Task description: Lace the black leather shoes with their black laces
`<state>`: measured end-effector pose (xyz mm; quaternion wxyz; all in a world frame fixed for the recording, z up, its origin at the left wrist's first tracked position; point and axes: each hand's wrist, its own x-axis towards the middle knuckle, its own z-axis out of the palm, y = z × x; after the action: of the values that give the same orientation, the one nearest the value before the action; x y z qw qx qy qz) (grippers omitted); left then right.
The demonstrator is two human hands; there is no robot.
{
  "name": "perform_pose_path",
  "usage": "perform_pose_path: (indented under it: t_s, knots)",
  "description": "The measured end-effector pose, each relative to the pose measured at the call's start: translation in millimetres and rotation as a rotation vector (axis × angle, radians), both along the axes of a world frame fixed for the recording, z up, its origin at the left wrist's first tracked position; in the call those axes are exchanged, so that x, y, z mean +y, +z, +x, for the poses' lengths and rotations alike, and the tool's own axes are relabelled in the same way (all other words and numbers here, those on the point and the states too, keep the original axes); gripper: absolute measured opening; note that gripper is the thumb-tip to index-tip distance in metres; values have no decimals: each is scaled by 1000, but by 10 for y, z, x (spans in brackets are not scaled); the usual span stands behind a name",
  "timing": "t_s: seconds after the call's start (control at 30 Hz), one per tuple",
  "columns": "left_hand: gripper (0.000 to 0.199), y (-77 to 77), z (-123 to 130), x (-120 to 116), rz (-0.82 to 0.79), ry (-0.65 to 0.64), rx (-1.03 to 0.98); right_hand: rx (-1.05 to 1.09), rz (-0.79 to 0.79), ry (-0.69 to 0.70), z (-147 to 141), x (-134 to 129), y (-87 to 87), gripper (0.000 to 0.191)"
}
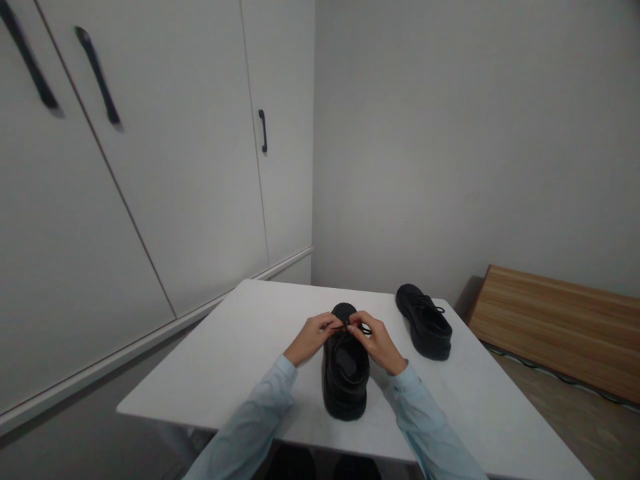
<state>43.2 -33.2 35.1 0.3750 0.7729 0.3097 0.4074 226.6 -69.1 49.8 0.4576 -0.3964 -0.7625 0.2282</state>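
I see a black shoe (345, 390) upright on its sole, lower centre of the frame, toe pointing upward in view, its thin dark laces (367, 332) pinched.

Pale blue sleeves (253, 417), long and softly creased, reach the wrists, ending in cuffs (406, 379) of matching colour; the fingers (326, 321) are bare.
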Motion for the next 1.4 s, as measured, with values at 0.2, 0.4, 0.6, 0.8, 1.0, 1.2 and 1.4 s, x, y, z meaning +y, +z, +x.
perform_pose_path:
  t_s: [0.2,0.4,0.6,0.8,1.0,1.2,1.4]
  knots:
    - [33,-73,77,32,-114,-28,-103,21,-16,1,-2,6,8,12]
    - [28,-120,116,35,-109,-16,-100,43,5,32,5,30,-20,11]
    - [17,-89,147,-16,-40,24,-58,46,11,57,18,34,-26,8]
    - [6,-54,174,-109,122,121,-17,74,-22,79,17,28,-20,7]
    - [7,-110,222,-127,263,234,64,107,-70,116,23,16,-3,8]
    - [7,-195,213,-98,296,276,88,186,-118,147,27,30,4,11]
    - [17,-65,152,-117,158,174,0,301,-173,207,39,54,16,13]
